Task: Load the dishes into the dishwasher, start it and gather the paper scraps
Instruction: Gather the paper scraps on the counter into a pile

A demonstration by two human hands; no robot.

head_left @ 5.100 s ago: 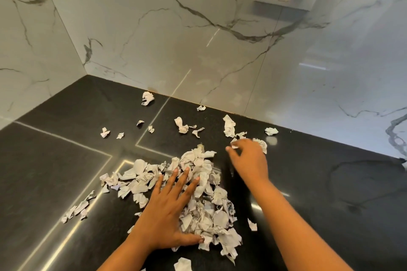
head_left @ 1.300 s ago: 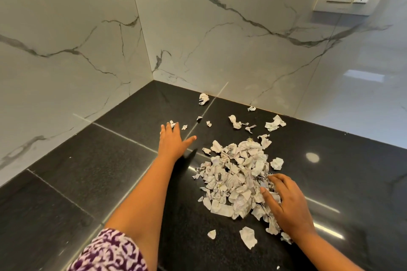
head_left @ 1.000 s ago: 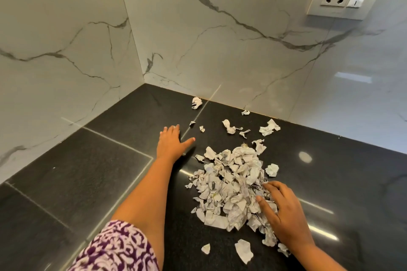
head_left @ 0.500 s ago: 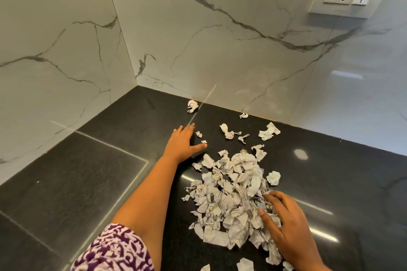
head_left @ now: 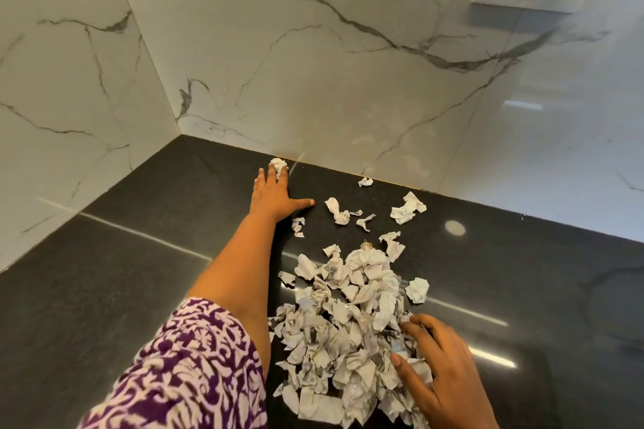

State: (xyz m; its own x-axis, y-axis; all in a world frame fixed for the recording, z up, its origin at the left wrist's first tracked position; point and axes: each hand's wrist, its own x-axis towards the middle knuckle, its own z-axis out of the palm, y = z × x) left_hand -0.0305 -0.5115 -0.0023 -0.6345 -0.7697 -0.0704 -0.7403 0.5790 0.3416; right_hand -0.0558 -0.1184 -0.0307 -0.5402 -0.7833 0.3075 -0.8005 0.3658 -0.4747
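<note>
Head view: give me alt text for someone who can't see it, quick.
A person's left hand lies flat on a black stone countertop, fingertips at a crumpled white paper scrap near the white marble wall. The right hand rests on the edge of a heap of torn white paper scraps; several loose scraps lie between.

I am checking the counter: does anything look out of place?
Yes. The black counter is littered with torn paper: a heap of scraps against the right hand, loose pieces near the wall, one at the fingertips of the left hand.
</note>
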